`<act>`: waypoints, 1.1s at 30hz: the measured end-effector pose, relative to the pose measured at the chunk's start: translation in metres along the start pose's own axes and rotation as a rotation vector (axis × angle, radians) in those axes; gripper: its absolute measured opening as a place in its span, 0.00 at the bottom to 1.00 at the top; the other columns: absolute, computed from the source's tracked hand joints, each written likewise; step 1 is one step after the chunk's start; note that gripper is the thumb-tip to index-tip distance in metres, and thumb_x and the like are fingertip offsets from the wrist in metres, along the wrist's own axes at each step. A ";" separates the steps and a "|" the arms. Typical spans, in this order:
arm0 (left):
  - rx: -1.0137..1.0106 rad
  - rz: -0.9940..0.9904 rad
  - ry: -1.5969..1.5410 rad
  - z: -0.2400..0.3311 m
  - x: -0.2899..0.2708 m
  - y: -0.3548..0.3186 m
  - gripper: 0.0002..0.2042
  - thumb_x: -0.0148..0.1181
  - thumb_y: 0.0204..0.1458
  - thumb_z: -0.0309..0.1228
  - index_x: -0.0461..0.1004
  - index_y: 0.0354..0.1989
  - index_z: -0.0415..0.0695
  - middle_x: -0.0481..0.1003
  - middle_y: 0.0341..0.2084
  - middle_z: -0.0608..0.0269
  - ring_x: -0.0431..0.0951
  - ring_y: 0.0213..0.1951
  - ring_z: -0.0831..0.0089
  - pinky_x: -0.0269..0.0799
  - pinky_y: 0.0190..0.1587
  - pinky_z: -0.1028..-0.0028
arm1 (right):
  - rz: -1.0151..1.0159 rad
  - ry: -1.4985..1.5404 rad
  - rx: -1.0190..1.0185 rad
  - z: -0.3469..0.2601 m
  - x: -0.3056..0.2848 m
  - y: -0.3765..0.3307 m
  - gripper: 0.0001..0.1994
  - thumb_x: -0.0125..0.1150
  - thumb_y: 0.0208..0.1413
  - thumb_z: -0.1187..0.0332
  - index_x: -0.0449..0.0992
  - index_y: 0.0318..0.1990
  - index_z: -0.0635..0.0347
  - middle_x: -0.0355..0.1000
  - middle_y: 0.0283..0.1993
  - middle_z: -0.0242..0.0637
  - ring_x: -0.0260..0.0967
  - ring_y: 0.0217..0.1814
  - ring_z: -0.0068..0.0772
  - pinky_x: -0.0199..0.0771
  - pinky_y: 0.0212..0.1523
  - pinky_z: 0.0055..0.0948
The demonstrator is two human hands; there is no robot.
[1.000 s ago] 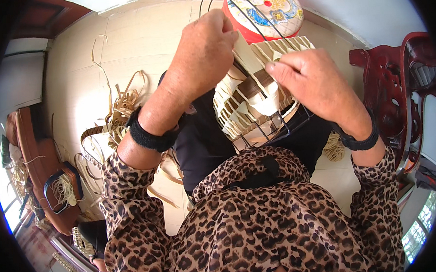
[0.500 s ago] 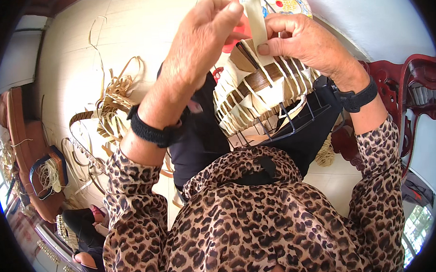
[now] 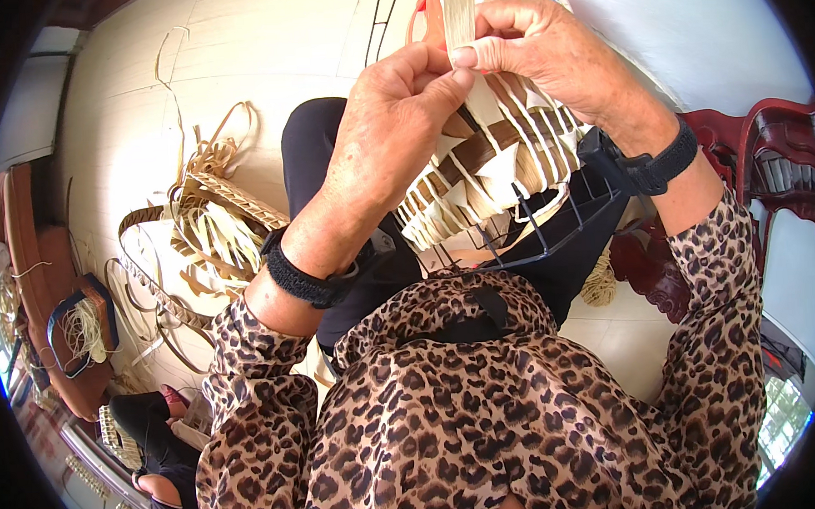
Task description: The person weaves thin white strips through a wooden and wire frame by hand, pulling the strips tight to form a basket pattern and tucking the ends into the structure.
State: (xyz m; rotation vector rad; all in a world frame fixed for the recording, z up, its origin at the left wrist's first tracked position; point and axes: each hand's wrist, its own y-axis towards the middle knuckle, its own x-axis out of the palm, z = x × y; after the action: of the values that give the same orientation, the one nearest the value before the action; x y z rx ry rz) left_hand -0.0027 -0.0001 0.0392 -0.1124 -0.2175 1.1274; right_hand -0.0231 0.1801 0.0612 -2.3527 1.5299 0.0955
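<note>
Wire-frame basket (image 3: 434,195) sits over the lap, between the black trousers' (image 3: 314,138) legs. My right hand (image 3: 544,53) pinches a pale flat strip (image 3: 459,17); my left hand (image 3: 399,118) closes at its lower part, fingertips partly hidden. Done: pale lacing (image 3: 504,170) over a brown band (image 3: 465,159). Apparently remaining: bare black wires (image 3: 545,248) and this strip's loose upper length.

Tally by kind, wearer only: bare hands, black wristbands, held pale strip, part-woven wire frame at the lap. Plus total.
Bare hands, left hand and right hand: 2
Black wristbands: 2
Held pale strip: 1
Part-woven wire frame: 1
Total: 6
</note>
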 end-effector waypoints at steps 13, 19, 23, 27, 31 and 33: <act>-0.057 -0.063 0.035 -0.004 -0.009 0.009 0.10 0.51 0.58 0.33 0.73 0.37 0.39 0.73 0.22 0.69 0.71 0.25 0.84 0.66 0.30 0.83 | 0.091 -0.137 -0.035 0.012 -0.003 0.002 0.07 0.58 0.54 0.66 0.74 0.29 0.59 0.66 0.20 0.25 0.61 0.21 0.11 0.59 0.21 0.16; -0.179 -0.295 -0.366 -0.035 -0.029 0.002 0.12 0.54 0.56 0.32 0.72 0.44 0.37 0.74 0.30 0.70 0.71 0.30 0.84 0.67 0.36 0.82 | -0.049 0.253 0.166 0.010 -0.011 -0.001 0.10 0.56 0.57 0.70 0.71 0.43 0.64 0.70 0.36 0.27 0.67 0.37 0.13 0.71 0.41 0.15; -0.168 -0.424 -0.381 -0.046 -0.033 0.014 0.11 0.57 0.52 0.27 0.72 0.43 0.37 0.77 0.33 0.66 0.75 0.34 0.82 0.70 0.40 0.82 | -0.137 0.018 0.179 0.006 -0.020 -0.002 0.10 0.62 0.52 0.64 0.75 0.37 0.60 0.69 0.31 0.24 0.65 0.32 0.13 0.67 0.35 0.14; -0.134 -0.464 -0.379 -0.053 -0.031 0.023 0.10 0.59 0.51 0.24 0.73 0.41 0.37 0.77 0.33 0.65 0.76 0.35 0.80 0.71 0.45 0.80 | -0.091 0.123 0.213 0.005 -0.014 -0.001 0.11 0.63 0.52 0.66 0.75 0.38 0.63 0.71 0.32 0.27 0.68 0.33 0.15 0.69 0.36 0.16; -0.175 -0.436 -0.341 -0.054 -0.028 0.023 0.09 0.58 0.51 0.24 0.73 0.41 0.38 0.77 0.33 0.65 0.76 0.35 0.80 0.72 0.43 0.81 | -0.070 0.230 0.211 0.006 -0.012 -0.001 0.10 0.62 0.53 0.69 0.74 0.40 0.64 0.73 0.33 0.28 0.70 0.34 0.16 0.71 0.37 0.16; -0.143 -0.436 -0.358 -0.054 -0.026 0.022 0.09 0.58 0.51 0.24 0.73 0.41 0.38 0.77 0.33 0.65 0.76 0.35 0.80 0.72 0.42 0.81 | -0.057 0.241 0.207 0.007 -0.012 -0.001 0.10 0.62 0.53 0.69 0.74 0.40 0.64 0.73 0.33 0.28 0.70 0.34 0.16 0.72 0.37 0.16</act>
State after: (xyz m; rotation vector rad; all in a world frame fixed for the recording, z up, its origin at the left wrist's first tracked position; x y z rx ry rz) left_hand -0.0205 -0.0132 -0.0210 0.0128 -0.6128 0.6893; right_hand -0.0265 0.1926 0.0577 -2.3035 1.4944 -0.3550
